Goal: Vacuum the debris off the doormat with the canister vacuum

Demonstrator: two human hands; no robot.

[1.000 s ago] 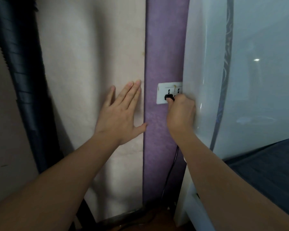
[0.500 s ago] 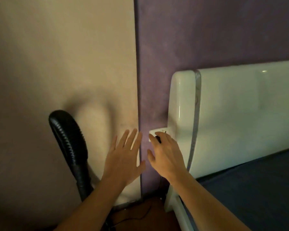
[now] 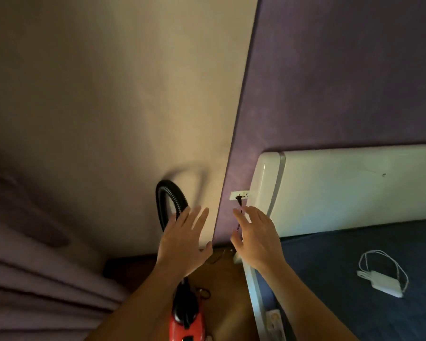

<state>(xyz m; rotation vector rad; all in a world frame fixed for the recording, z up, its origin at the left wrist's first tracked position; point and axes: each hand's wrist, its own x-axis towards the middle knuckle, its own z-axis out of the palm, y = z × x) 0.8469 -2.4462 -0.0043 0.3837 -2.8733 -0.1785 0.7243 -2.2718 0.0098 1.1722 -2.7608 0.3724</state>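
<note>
Left hand: the left hand (image 3: 182, 238) is raised with the palm toward the cream wall (image 3: 133, 94). Its fingers are straight and spread and it holds nothing. Whether it touches the wall cannot be told.

Right hand: the right hand (image 3: 256, 238) is beside the left, in front of the purple wall (image 3: 330, 70). Its fingers are loosely spread and also hold nothing.

Vacuum: the red and black vacuum (image 3: 186, 321) sits on the brown floor (image 3: 226, 291), below the left wrist and nearer the person than either hand. The left forearm partly covers it.

Hose: the black ribbed hose (image 3: 167, 200) arches up against the cream wall just past the left fingertips. The left hand hides its lower run.

Plug: a black plug (image 3: 238, 198) sits in the white socket (image 3: 240, 195), just above the right fingertips and apart from them.

Cord: a thin dark cord (image 3: 241, 206) drops from the plug and passes behind the right fingers.

Headboard: a glossy white headboard (image 3: 354, 188) stands to the right of the right hand, its end next to the socket.

Bed: a dark blue mattress (image 3: 330, 262) lies below the headboard, right of the right forearm.

Charger: a white charger (image 3: 384, 283) with a looped white cable lies on the mattress, well away from the right hand.

Curtain: mauve curtain folds (image 3: 35, 267) hang far to the left of the left arm.
</note>
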